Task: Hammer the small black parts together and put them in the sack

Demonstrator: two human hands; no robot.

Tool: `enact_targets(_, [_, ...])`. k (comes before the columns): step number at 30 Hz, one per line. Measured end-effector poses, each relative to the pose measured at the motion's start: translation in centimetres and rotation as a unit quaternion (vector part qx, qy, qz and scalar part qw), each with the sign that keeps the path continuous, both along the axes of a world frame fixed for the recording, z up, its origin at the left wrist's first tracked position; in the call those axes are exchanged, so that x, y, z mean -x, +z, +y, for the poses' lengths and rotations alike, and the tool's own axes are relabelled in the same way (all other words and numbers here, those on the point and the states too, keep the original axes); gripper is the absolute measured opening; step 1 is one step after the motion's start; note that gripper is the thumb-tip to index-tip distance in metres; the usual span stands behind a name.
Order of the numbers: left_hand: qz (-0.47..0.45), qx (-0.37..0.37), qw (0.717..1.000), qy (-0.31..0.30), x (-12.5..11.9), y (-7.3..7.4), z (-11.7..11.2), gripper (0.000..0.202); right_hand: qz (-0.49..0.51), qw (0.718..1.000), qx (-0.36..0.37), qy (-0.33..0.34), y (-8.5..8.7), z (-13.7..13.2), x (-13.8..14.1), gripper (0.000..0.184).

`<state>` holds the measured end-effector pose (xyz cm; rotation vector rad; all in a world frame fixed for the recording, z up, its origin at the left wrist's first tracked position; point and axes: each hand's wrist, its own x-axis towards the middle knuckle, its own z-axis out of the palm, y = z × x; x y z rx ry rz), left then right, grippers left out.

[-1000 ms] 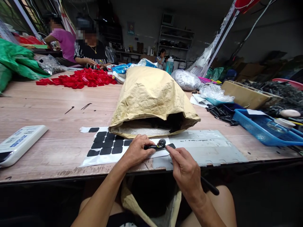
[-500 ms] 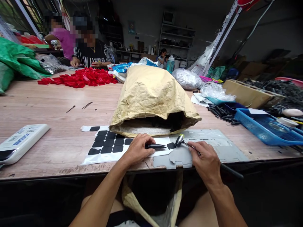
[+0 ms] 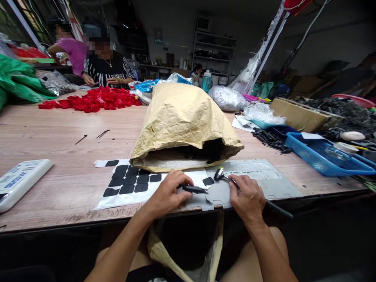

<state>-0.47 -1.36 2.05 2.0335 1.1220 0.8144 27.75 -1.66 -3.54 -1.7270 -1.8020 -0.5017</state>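
The slim black piece (image 3: 195, 189) looks like smooth plastic with a low sheen. The small hammer (image 3: 218, 174) has a glossy dark head and a shiny metal shaft. Matt black rounded squares (image 3: 128, 181) sit on a smooth white paper-like sheet (image 3: 108, 201). The bulky tan sack (image 3: 188, 117) is creased, papery and dull; the wood-grain desk (image 3: 73, 125) is smooth, faintly reflective; the blue tray (image 3: 323, 166), glossy plastic.

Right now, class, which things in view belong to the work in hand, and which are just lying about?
Likely part of the work:
hammer, held in the right hand
black piece, held in the left hand
gray sheet, beneath the hammer

Apparently just lying about:
white device, at the far left
thin dark pieces, farther back on the left
blue tray, at the right
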Motion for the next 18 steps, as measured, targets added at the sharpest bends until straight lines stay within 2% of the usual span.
enact_targets(3, [-0.016,0.075,0.986,-0.148,-1.0,0.9,-3.1,0.017,-0.002,1.0,-0.002,-0.003,0.0,0.0,0.0,0.02])
enact_targets(5, [0.022,0.125,0.968,-0.215,-1.6,0.2,-4.6,0.018,-0.002,1.0,-0.006,-0.005,0.0,0.0,0.1,0.02])
enact_targets(6, [0.057,0.142,0.964,-0.219,-1.8,-0.6,-5.1,0.019,-0.001,1.0,-0.008,-0.006,0.0,0.0,0.1,0.02])
enact_targets(7, [0.099,0.157,0.961,-0.204,-2.0,-1.6,-5.4,0.02,0.0,1.0,-0.009,-0.005,0.0,0.0,0.1,0.021])
enact_targets(10, [0.224,0.2,0.949,-0.099,-2.1,-5.5,-5.9,0.024,0.003,1.0,-0.007,0.001,0.0,-0.1,0.2,0.021])
enact_targets(13, [0.291,0.211,0.933,-0.017,-2.1,-9.2,-6.0,0.034,0.005,1.0,-0.006,-0.001,0.1,-0.2,0.2,0.02])
enact_targets(15, [0.299,0.207,0.931,0.011,-2.0,-11.1,-6.0,0.04,0.006,1.0,-0.007,-0.006,0.1,-0.2,0.3,0.02])
enact_targets(18, [0.291,0.203,0.935,-0.004,-1.6,-13.0,-5.7,0.04,0.005,1.0,-0.004,-0.005,0.1,-0.2,0.3,0.02])
